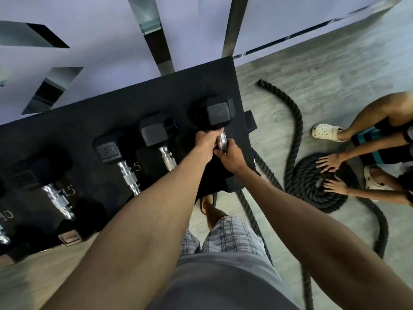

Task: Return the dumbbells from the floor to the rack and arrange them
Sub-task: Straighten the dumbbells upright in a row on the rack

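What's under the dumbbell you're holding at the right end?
Under the black hex-head dumbbell, gripped by left hand and right hand, lies the flat black rack shelf. The near head and any cradle beneath are hidden.

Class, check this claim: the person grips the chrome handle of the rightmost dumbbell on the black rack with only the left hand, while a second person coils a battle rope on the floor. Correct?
Not quite. The head view shows both hands on the handle of the rightmost dumbbell: the left hand and the right hand. The rest holds: the black rack and a second person coiling the battle rope.
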{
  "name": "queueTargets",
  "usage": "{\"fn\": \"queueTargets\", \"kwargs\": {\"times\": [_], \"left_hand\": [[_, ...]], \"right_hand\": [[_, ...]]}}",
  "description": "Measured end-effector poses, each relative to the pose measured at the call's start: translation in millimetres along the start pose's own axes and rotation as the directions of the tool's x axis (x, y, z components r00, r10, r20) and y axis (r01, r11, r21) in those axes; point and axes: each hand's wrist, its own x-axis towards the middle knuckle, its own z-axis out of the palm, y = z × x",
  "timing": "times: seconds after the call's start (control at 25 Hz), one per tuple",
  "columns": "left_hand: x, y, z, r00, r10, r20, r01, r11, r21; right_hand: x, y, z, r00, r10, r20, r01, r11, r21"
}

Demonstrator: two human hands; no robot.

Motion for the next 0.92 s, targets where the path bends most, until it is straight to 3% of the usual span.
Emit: {"fn": "queueTargets", "kwargs": {"times": [0.12, 0.28, 0.64, 0.92], "left_hand": [[4.2, 1.2, 7.7, 0.999, -0.051, 0.013, 0.052, 0.995, -0.082], [-0.7, 4.8, 13.6, 0.996, -0.070, -0.055, 0.065, 0.994, -0.086], [6.8, 42.2, 27.8, 1.000, -0.007, -0.019, 0.006, 0.998, -0.058], [3.7, 28.7, 34.1, 0.999, -0.047, -0.017, 0.046, 0.996, -0.073]], "right_hand": [[5.0, 0.2, 3.3, 1.000, -0.014, -0.016, 0.014, 0.999, 0.031], [0.5, -2.8, 2.3, 0.998, -0.048, -0.045, 0.051, 0.996, 0.071], [16.9, -29.7, -24.6, 0.995, -0.076, -0.056, 0.080, 0.994, 0.072], [16.1, -15.1, -25.3, 0.999, -0.036, -0.008, 0.037, 0.998, 0.042]]}}
